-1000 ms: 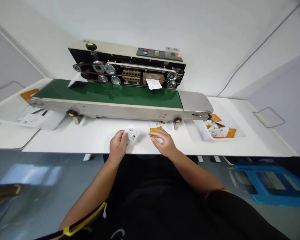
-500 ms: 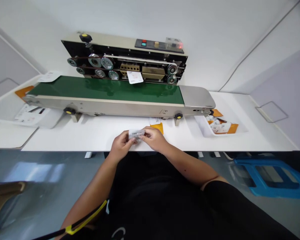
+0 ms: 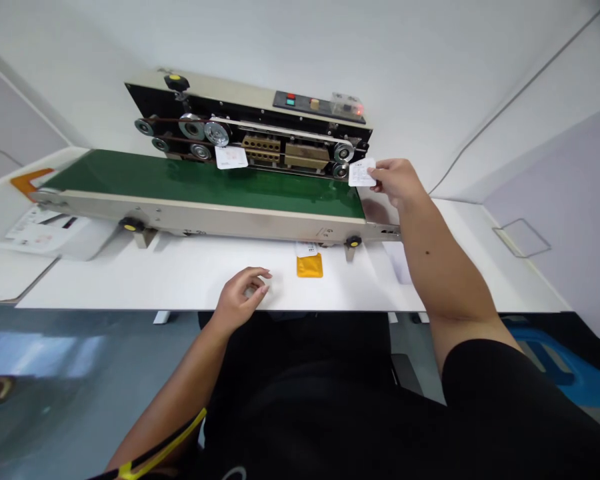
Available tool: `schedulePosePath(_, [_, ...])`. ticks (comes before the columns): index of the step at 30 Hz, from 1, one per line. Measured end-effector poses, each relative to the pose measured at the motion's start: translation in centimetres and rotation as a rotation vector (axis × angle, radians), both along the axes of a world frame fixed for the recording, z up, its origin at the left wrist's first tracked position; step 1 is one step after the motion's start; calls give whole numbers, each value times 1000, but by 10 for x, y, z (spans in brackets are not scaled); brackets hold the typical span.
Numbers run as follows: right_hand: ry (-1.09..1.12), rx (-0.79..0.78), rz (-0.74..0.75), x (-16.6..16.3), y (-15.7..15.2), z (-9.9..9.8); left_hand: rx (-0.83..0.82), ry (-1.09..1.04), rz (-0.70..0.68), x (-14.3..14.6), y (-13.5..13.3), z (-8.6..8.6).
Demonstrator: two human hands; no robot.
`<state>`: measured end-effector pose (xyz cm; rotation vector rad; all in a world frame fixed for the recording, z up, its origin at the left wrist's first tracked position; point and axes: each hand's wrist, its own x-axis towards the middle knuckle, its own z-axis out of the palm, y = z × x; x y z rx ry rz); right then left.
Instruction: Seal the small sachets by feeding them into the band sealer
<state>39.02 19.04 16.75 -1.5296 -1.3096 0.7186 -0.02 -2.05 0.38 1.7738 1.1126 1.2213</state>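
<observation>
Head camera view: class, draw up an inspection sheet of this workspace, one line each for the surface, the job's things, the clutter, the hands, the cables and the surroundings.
Surface: white table beneath a green-belted band sealer.
Job's things: white card on belt; orange sachet on table.
Clutter: printed sheets at far left.
Hands: right hand pinches held white card above belt; left hand holds nothing.
Cables: thin grey line on wall, possibly a cable.
Surroundings: blue plastic stool; grey floor.

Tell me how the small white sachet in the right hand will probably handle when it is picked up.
The white sachet is probably very light: the right hand pinches it at one edge only. It stands out flat there, so it seems somewhat stiff. Its thin, smooth-looking face may slip easily.
</observation>
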Motion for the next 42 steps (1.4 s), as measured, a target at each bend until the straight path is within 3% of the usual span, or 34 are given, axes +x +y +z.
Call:
schedulePosePath(2, [12,-56,57,-6,9,-5,14,26,-2,-1,0,0])
schedulePosePath(4, [-74,-6,56,-12,8,-6,25,48,-5,-2,0,1])
schedulePosePath(6, [-242,193,-33,-19,-8,-6,35,66,0,-3,-1,1])
schedulePosePath(9, [-459,536,-87,-36,-63,-20,58,79,18,-3,-1,2])
schedulePosePath(10, [-497,581,-16,-44,-86,-31,65,80,23,-2,-1,2])
schedulePosePath(12, [-559,571,299,-62,-133,-61,76,88,25,-1,0,3])
schedulePosePath(14, [-657,435,573,-79,-170,-98,85,117,18,0,0,5])
schedulePosePath(17, [-763,249,682,-96,-201,-147,111,175,1,3,2,5])
schedulePosePath(20, [-816,236,779,-100,-211,-171,139,217,-13,5,1,4])
schedulePosePath(23, [-780,367,968,-99,-218,-176,164,240,-16,7,0,2])
schedulePosePath(25, [-694,465,994,-99,-223,-176,179,251,-15,8,-1,1])
schedulePosePath(28, [-491,618,845,-97,-226,-171,191,266,-13,8,-1,2])
schedulePosePath(30, [-357,689,688,-89,-221,-156,194,276,-9,8,-1,2])
schedulePosePath(32, [-269,694,509,-74,-206,-126,199,285,-5,7,0,2])
schedulePosePath(37, [-186,526,111,-25,-121,-37,211,298,-4,6,1,3])
schedulePosePath(39, [-129,447,37,-10,-77,-17,207,297,3,7,1,3])
schedulePosePath(42, [-8,275,12,-1,-18,-8,194,295,19,7,0,5])
